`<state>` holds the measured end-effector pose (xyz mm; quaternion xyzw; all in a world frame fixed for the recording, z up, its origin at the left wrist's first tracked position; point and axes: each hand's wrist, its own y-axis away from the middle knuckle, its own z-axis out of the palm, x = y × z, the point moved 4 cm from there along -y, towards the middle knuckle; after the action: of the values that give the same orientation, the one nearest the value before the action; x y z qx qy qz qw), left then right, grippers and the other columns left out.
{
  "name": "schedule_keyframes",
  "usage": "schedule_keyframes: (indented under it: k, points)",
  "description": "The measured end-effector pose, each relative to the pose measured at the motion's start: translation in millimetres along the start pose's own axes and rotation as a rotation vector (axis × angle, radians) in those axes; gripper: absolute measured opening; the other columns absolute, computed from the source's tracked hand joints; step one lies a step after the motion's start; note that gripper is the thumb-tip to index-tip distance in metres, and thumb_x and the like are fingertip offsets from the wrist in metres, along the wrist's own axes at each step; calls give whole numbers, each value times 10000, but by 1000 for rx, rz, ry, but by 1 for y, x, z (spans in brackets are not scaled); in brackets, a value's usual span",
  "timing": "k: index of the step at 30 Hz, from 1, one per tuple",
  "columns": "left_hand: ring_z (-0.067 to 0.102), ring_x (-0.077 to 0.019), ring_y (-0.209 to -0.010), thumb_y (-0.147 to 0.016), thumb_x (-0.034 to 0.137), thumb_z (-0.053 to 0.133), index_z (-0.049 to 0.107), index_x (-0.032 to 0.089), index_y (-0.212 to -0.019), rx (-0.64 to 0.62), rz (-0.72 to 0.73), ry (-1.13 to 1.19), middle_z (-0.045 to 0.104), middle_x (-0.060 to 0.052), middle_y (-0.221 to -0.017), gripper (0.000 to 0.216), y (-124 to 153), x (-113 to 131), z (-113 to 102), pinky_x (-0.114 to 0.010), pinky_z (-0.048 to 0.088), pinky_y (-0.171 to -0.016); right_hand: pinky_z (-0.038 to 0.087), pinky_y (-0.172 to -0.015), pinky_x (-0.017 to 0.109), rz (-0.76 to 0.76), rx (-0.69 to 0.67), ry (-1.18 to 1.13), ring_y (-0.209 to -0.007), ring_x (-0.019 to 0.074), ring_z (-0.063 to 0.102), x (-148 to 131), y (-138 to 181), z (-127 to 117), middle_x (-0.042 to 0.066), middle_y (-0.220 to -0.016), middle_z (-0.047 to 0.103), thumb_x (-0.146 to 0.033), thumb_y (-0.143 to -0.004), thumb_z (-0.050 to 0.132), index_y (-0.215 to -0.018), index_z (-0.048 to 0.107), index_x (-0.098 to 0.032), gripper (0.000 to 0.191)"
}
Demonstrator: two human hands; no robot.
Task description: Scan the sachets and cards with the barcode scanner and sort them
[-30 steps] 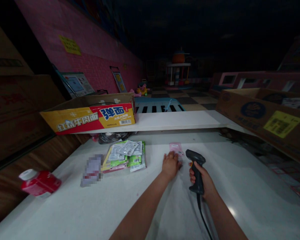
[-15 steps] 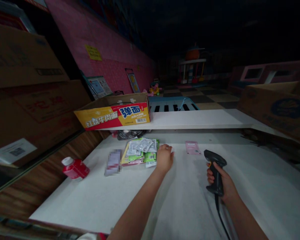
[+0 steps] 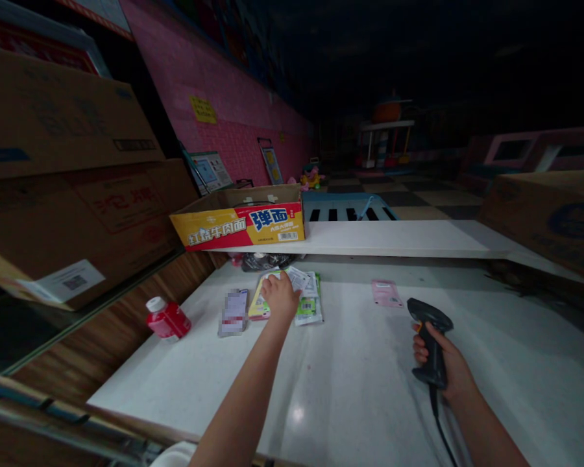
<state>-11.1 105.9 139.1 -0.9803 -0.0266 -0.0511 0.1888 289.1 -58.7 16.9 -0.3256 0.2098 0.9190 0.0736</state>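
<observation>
My left hand (image 3: 281, 297) is over a pile of small packets, its fingers curled downward and their tips hidden. Whatever they hold, if anything, cannot be made out. Beside its fingers lies a silver-white packet (image 3: 300, 279), and green-and-white packets (image 3: 309, 310) show to its right. A yellow packet (image 3: 257, 305) with a pink edge shows to the left. My right hand (image 3: 450, 363) is wrapped round the grip of a black barcode scanner (image 3: 433, 353), held above the right part of the white counter (image 3: 350, 389). Ahead of the scanner, a flat pink packet (image 3: 387, 294) lies alone.
A phone-like flat item (image 3: 233, 312), partly blurred, lies left of the pile. Farther left is a red bottle (image 3: 168, 319) with a white cap. An open noodle carton (image 3: 243, 224) stands on the raised shelf (image 3: 394, 237). Cardboard boxes (image 3: 78, 207) are stacked at left; another box (image 3: 555, 214) is at right.
My left hand has moved left, from the pile's right side to over the packets. My right hand keeps its hold on the barcode scanner. The view has shifted slightly left.
</observation>
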Motion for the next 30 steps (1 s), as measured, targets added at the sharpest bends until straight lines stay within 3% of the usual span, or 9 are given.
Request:
schedule_keyframes:
  k: [3, 7, 10, 12, 14, 20, 24, 30]
  points:
    - [543, -313, -1076, -770, 233, 674, 540, 129, -1175, -29, 4, 138, 550, -174, -1124, 439, -3, 1, -2, -405, 400, -904, 387, -356, 149, -4, -4, 7, -415, 60, 444, 0, -1, -1, -43, -548, 525, -336, -701, 788, -854, 607, -162, 294]
    - [599, -227, -940, -809, 156, 577, 594, 147, -964, -31, 72, 487, 575, -117, -1037, 156, 2, -2, 3, -333, 453, -838, 388, -363, 149, -12, -20, 35, -418, 59, 447, 0, 1, -1, -44, -549, 531, -349, -708, 784, -863, 604, -165, 301]
    - [606, -191, -814, -827, 221, 543, 562, 176, -900, -36, 118, 820, 594, -38, -853, 88, 22, -8, 20, -294, 487, -721, 382, -361, 151, -10, -42, 94, -413, 59, 444, 1, 4, 1, -50, -540, 528, -382, -691, 795, -867, 602, -172, 335]
    - [568, -153, -610, -849, 328, 512, 546, 191, -936, -151, 88, 1026, 574, 6, -756, 166, 41, -13, 40, -251, 453, -534, 373, -353, 155, -19, -61, 165, -405, 61, 443, 2, 6, 3, -51, -533, 528, -407, -674, 805, -872, 603, -172, 368]
    - [513, -125, -511, -835, 396, 525, 561, 190, -927, -263, 87, 1129, 568, 25, -699, 228, 60, -16, 57, -228, 403, -461, 364, -344, 161, -22, -85, 258, -393, 64, 444, 3, 9, 8, -53, -529, 529, -447, -667, 803, -883, 600, -171, 405]
    - [565, -152, -623, -823, 409, 545, 610, 170, -883, -264, 126, 1147, 625, -4, -702, 254, 86, -24, 81, -237, 425, -562, 350, -313, 194, -1, -181, 722, -339, 87, 451, 17, 36, 43, -62, -513, 533, -563, -738, 687, -941, 566, -188, 443]
    - [588, -172, -691, -842, 381, 522, 615, 164, -891, -226, 148, 1095, 650, -23, -744, 241, 87, -25, 81, -256, 430, -624, 374, -326, 212, 11, -381, 1056, -334, 100, 467, 30, 68, 70, -78, -497, 521, -559, -749, 649, -967, 539, -184, 447]
    - [614, -183, -756, -853, 330, 520, 622, 161, -904, -187, 184, 1053, 678, -48, -828, 204, 89, -24, 75, -272, 443, -683, 365, -349, 213, -7, -464, 1233, -342, 92, 457, 35, 96, 80, -75, -495, 494, -543, -792, 573, -880, 507, -188, 372]
